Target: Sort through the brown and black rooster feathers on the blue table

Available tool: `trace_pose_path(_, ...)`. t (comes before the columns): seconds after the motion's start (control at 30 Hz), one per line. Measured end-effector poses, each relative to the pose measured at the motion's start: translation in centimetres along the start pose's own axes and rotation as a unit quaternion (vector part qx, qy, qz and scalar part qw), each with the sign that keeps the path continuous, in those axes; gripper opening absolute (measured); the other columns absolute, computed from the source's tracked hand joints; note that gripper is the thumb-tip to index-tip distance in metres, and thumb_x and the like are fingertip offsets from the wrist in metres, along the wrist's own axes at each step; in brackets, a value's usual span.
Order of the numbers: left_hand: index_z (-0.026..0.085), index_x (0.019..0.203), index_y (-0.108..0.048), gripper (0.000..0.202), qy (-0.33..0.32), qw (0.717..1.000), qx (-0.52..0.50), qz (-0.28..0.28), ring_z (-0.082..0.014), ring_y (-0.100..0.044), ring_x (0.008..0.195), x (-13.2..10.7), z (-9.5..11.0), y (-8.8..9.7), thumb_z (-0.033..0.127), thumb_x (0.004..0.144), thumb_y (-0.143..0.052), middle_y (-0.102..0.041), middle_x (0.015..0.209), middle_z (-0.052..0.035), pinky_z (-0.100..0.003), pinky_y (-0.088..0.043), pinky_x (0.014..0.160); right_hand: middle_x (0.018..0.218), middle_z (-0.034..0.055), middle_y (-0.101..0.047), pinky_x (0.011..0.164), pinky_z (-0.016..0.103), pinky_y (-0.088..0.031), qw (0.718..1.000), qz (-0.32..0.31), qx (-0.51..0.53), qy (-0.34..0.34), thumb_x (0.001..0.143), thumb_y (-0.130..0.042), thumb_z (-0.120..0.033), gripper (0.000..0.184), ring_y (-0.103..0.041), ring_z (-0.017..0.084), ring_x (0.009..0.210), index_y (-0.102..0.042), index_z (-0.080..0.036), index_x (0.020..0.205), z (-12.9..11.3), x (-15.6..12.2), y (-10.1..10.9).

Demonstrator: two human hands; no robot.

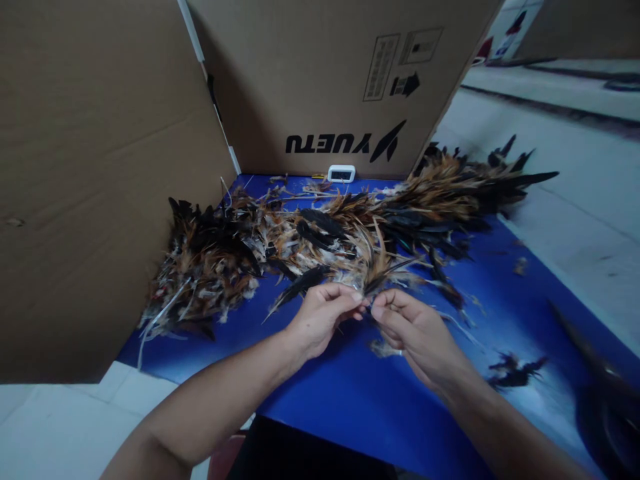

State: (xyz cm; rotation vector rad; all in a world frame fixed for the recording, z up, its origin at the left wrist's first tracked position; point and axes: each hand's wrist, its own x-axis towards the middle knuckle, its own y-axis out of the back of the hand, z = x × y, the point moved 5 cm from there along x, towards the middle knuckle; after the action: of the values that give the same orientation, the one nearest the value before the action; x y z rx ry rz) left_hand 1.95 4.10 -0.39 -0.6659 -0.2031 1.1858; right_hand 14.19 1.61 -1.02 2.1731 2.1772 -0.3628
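Observation:
My left hand point(320, 319) is closed in a pinch around the lower end of a small bunch of feathers point(375, 257), whose tan and dark tips fan upward. Close beside it, my right hand point(413, 327) has thumb and fingertips pressed together near the base of the bunch. Whatever lies between those right fingertips is too small to make out. Just beyond both hands spreads a loose heap of brown, black and white feathers point(320, 233). A bit of pale fluff point(384, 348) lies under the right hand.
Cardboard panels point(310, 80) wall the blue tabletop point(310, 407) at the back and left. A small white digital display point(341, 174) stands at the back. More feathers pile up at left point(200, 267) and right point(450, 193). Dark, blurred scissors point(600, 400) lie at lower right, near a dark feather tuft point(516, 371).

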Motion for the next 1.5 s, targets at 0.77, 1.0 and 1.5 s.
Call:
trace_pose_path(0.77,0.010,0.061,-0.065,0.017,-0.001,1.000,-0.003,0.005,-0.0081,-0.054,0.056,-0.2,0.2,-0.3,0.023,0.060,-0.075,-0.063,0.063,-0.0029,-0.024,-0.042,0.063,0.047,-0.0107,-0.028,0.040,0.019,-0.013,0.995,-0.050,0.074,-0.048,0.070,-0.061,-0.028,0.017,-0.018,0.004,0.041,-0.046,-0.020,0.071,0.2,-0.2,-0.9)
trace_pose_path(1.0,0.009,0.061,-0.065,0.015,-0.007,1.000,-0.005,0.000,-0.0081,-0.053,0.056,-0.2,0.2,-0.3,0.021,0.060,-0.074,-0.062,0.062,-0.0029,-0.023,-0.041,0.063,0.046,-0.0109,-0.028,0.041,0.021,-0.013,0.990,-0.078,0.099,-0.057,0.072,-0.061,-0.029,0.018,-0.017,0.005,0.041,-0.045,-0.021,0.072,0.1,-0.4,-1.2)
trace_pose_path(1.5,0.009,0.060,-0.065,0.016,-0.008,1.000,-0.008,0.000,-0.0085,-0.052,0.056,-0.5,0.5,-0.5,0.022,0.060,-0.074,-0.062,0.062,-0.0032,-0.025,-0.041,0.064,0.048,-0.0093,-0.029,0.043,0.023,-0.014,0.983,-0.121,0.123,-0.056,0.077,-0.058,-0.026,0.013,-0.017,0.006,0.043,-0.047,-0.020,0.071,0.2,-0.7,-1.4)
